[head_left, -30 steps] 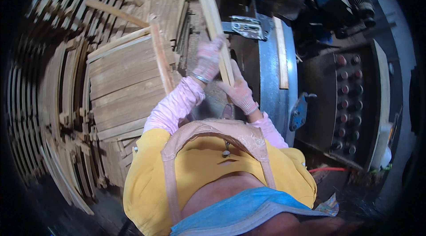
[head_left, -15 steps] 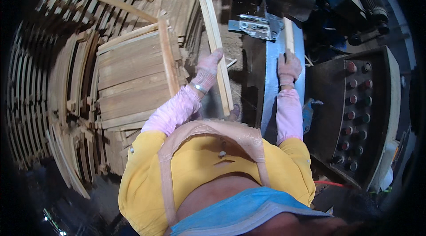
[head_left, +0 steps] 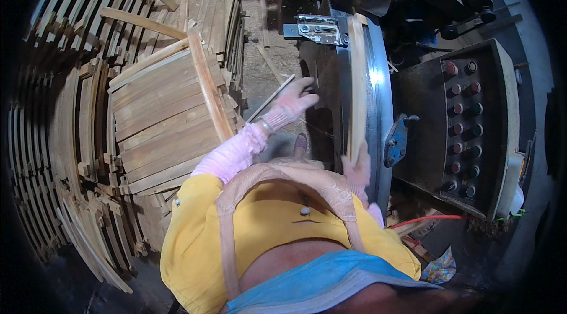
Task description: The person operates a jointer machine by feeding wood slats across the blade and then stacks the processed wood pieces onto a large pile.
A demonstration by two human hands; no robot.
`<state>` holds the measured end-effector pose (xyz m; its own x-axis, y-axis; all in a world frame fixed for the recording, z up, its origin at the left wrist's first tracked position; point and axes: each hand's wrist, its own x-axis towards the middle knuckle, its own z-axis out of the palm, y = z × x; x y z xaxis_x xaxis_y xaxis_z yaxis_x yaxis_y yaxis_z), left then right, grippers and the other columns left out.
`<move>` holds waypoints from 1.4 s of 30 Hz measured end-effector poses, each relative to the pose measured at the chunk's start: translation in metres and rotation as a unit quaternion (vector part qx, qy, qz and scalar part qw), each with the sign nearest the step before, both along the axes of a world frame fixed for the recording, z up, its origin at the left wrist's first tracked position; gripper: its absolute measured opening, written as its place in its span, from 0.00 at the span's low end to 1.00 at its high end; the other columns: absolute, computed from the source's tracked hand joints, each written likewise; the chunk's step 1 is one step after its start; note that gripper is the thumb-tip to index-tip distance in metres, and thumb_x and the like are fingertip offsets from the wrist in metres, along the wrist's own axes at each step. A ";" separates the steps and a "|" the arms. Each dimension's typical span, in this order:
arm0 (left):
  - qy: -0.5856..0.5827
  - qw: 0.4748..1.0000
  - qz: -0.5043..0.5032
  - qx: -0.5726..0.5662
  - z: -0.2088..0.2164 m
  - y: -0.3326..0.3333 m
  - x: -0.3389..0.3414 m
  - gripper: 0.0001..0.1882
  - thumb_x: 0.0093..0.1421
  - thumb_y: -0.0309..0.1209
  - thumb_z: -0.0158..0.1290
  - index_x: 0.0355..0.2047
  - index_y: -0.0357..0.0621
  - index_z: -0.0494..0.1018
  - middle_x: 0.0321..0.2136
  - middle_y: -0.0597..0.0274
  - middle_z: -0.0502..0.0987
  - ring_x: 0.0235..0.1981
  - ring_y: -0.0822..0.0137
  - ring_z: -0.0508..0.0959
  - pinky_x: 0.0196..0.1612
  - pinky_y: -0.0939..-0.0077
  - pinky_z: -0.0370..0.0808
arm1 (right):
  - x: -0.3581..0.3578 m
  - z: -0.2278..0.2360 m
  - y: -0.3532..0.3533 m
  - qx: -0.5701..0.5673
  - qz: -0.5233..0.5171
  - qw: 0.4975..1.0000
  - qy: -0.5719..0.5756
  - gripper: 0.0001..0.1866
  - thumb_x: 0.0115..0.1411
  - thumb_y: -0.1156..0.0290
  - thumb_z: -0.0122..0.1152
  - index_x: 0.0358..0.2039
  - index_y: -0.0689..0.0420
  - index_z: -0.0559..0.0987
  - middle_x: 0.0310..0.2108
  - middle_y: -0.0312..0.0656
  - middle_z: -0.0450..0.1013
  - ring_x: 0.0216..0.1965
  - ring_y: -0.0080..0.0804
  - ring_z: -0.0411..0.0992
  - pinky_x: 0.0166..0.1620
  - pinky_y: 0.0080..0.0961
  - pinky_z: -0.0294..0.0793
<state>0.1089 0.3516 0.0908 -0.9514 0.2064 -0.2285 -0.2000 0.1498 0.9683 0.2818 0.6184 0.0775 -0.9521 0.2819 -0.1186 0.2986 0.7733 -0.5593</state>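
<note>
A long pale wooden strip lies lengthwise on the shiny metal machine table, its far end reaching the machine head. At its near end, close to my body, my right hand, in a pinkish work glove, grips the strip; the fingers are slightly blurred. My left hand, gloved the same way, hovers left of the table with fingers spread and nothing in it. Beside the far end of the strip sits a metal guide bracket.
Stacks of wooden boards and slatted piles fill the left side. One loose strip leans across the nearest stack. On the right stands a control box with several buttons. A blue clamp juts from the table edge.
The strip my left hand held upright has left that hand; a long strip now lies on the machine table. My right hand has drawn back toward me, and my left hand has opened.
</note>
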 end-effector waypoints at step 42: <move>-0.049 0.877 0.384 -0.284 -0.029 -0.210 0.015 0.50 0.49 0.32 0.61 0.74 0.46 0.54 0.59 0.40 0.72 0.61 0.46 0.73 0.65 0.59 0.70 | -0.262 -0.027 0.023 0.283 0.058 0.934 0.211 0.13 0.57 0.58 0.66 0.39 0.51 0.79 0.32 0.44 0.78 0.37 0.50 0.77 0.41 0.47 0.73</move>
